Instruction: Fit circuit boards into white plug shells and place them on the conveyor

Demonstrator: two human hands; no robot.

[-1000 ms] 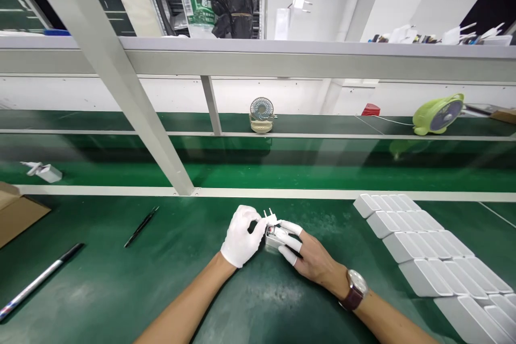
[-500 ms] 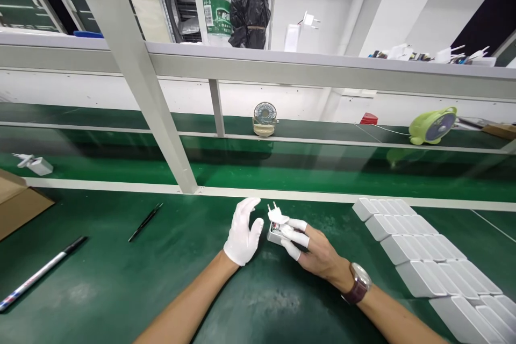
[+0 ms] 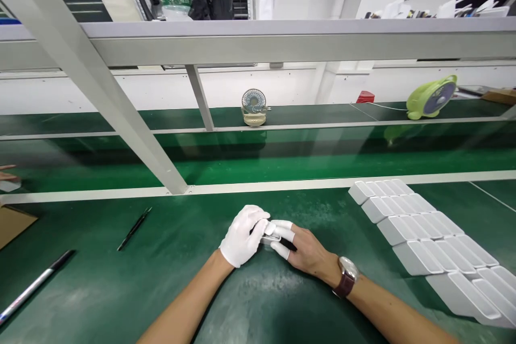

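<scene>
Both hands meet on a small white charger (image 3: 271, 237) low on the counter (image 3: 161, 279): left hand (image 3: 242, 235) closed over it, right hand (image 3: 300, 247) pinching its side. Seemingly pressing parts together; next needs firm, even pressure.

left hand (image 3: 243, 235): closed onto charger (image 3: 269, 237) | prongs: now hidden

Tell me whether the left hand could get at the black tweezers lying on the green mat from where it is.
Probably yes. The left hand is closed on the small white part together with the right hand, so it must let go first. The green mat between it and the black tweezers is bare.
</scene>
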